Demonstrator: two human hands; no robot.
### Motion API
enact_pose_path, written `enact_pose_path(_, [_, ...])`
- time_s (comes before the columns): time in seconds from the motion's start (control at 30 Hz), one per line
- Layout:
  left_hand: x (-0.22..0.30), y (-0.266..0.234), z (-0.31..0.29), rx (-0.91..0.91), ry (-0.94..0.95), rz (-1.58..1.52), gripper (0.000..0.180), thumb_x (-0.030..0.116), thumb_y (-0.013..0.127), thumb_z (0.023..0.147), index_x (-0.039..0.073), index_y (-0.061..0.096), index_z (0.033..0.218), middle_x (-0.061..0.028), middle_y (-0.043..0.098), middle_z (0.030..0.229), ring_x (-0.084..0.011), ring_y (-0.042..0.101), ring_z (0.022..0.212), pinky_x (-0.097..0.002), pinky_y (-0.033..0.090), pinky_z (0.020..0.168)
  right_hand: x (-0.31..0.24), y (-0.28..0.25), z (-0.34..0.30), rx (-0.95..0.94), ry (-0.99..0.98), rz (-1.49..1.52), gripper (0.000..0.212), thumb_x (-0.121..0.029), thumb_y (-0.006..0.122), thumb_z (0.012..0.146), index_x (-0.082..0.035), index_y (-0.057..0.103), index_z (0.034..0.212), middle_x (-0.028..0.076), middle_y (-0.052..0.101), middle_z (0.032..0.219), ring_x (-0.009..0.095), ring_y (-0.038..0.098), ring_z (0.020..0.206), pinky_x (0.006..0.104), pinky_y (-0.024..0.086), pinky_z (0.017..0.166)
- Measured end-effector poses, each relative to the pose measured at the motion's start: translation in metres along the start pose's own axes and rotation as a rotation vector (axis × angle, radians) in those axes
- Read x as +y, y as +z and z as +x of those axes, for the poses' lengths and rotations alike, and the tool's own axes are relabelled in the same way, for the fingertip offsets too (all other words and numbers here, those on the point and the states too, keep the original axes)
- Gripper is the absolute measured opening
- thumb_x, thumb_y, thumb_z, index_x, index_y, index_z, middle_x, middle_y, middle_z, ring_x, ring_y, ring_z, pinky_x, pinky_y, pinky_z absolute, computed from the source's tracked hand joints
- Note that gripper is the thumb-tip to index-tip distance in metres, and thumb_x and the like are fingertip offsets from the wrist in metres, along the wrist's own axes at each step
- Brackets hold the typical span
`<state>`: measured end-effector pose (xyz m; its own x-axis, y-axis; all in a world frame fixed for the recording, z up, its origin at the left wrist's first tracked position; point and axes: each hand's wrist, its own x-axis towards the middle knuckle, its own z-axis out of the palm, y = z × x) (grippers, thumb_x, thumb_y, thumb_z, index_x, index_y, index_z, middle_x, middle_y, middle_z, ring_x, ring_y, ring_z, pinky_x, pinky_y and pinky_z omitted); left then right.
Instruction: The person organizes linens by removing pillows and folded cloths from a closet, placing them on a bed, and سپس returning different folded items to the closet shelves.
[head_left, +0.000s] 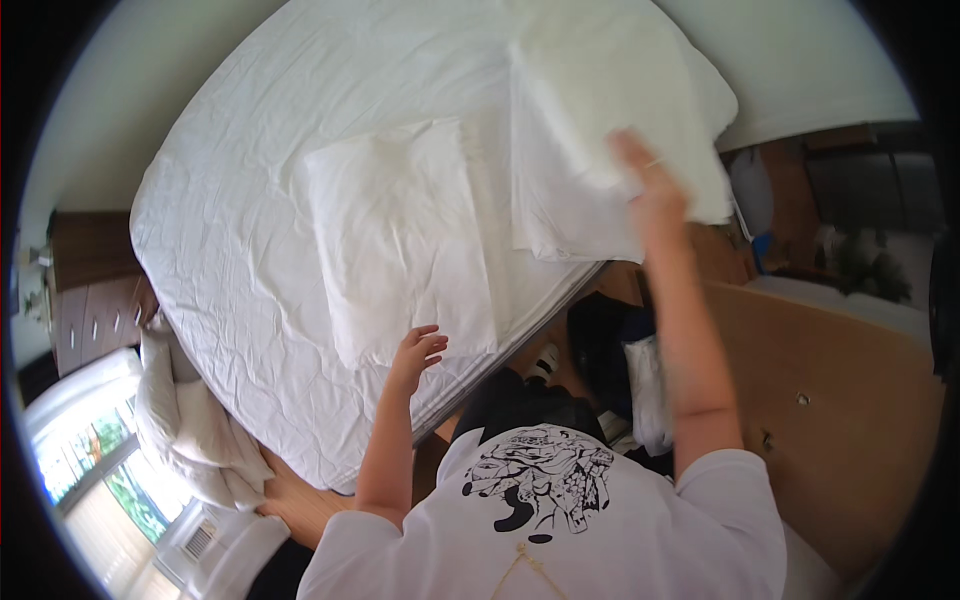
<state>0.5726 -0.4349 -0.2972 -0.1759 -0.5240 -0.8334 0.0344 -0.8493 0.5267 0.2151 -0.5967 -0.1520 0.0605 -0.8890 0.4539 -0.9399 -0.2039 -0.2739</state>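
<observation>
Sitting far left is a brown dresser (100, 305), near a heap of white bedding (195, 430). Next up, the bed (220, 210), with a folded white cloth (400, 235) lying flat on it. The left hand (415, 352) is by the cloth's near end, fingers loosely spread, nothing in it. Further right, there's a blurry white bundle (610, 85) with the right hand (653, 185) at its edge, too smeared to tell how open or if it's gripping.

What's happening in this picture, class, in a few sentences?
A person stands beside a bed covered with a wrinkled white sheet. The right hand, blurred, is at a soft white bundle overlapping another white piece; its grip is unclear. The left hand, fingers partly spread, is over the near edge of a folded white cloth, seemingly holding nothing.
</observation>
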Motion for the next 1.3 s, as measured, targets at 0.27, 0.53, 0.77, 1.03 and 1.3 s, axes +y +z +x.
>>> enact_pose_path(0.27, [0.038, 0.073, 0.028, -0.252, -0.012, 0.174, 0.039, 0.020, 0.051, 0.088, 0.004, 0.046, 0.123, -0.0128, 0.058, 0.110, -0.0231, 0.056, 0.102, -0.0351, 0.048, 0.083, -0.010, 0.112, -0.254, -1.274, 0.260, 0.570, 0.047, -0.029, 0.066, 0.073, -0.006, 0.058, 0.113, 0.018, 0.061, 0.106, 0.034, 0.057, 0.100, 0.0403, 0.045, 0.086])
enact_pose_path(0.53, [0.099, 0.182, 0.071, -0.506, -0.012, 0.572, 0.044, 0.030, 0.051, 0.088, 0.012, 0.044, 0.127, -0.0081, 0.052, 0.119, -0.0230, 0.050, 0.108, -0.0389, 0.042, 0.087, 0.064, -0.166, -0.366, -0.151, 1.083, 0.184, 0.035, -0.019, 0.061, 0.075, -0.004, 0.060, 0.106, 0.019, 0.062, 0.101, 0.034, 0.058, 0.096, 0.0401, 0.045, 0.084])
enact_pose_path(0.77, [0.059, 0.373, 0.023, -0.787, 0.078, 0.827, 0.041, 0.028, 0.052, 0.088, 0.011, 0.046, 0.125, -0.0071, 0.055, 0.114, -0.0214, 0.050, 0.108, -0.0368, 0.042, 0.089, -0.024, -0.333, -0.606, 0.818, 1.601, -0.215, 0.027, -0.010, 0.063, 0.077, 0.000, 0.060, 0.102, 0.015, 0.063, 0.096, 0.024, 0.062, 0.089, 0.0328, 0.049, 0.078])
enact_pose_path(1.03, [-0.144, 0.535, -0.097, -1.092, -0.110, 0.955, 0.032, 0.017, 0.055, 0.087, 0.007, 0.051, 0.117, -0.0083, 0.060, 0.107, -0.0187, 0.057, 0.096, -0.0321, 0.046, 0.079, -0.060, -0.355, -0.770, 2.798, 1.179, 0.488, 0.088, -0.057, 0.071, 0.067, -0.014, 0.032, 0.133, 0.009, 0.039, 0.131, 0.029, 0.034, 0.123, 0.0479, 0.035, 0.095])
enact_pose_path(1.3, [-0.238, 0.588, -0.161, -1.158, -0.146, 1.204, 0.029, 0.015, 0.052, 0.088, 0.006, 0.051, 0.116, -0.0096, 0.060, 0.106, -0.0195, 0.058, 0.097, -0.0316, 0.046, 0.081, -0.081, -0.451, -0.830, 2.788, 0.586, 0.220, 0.054, -0.040, 0.053, 0.082, -0.010, 0.043, 0.126, 0.007, 0.046, 0.128, 0.028, 0.042, 0.118, 0.0478, 0.036, 0.097])
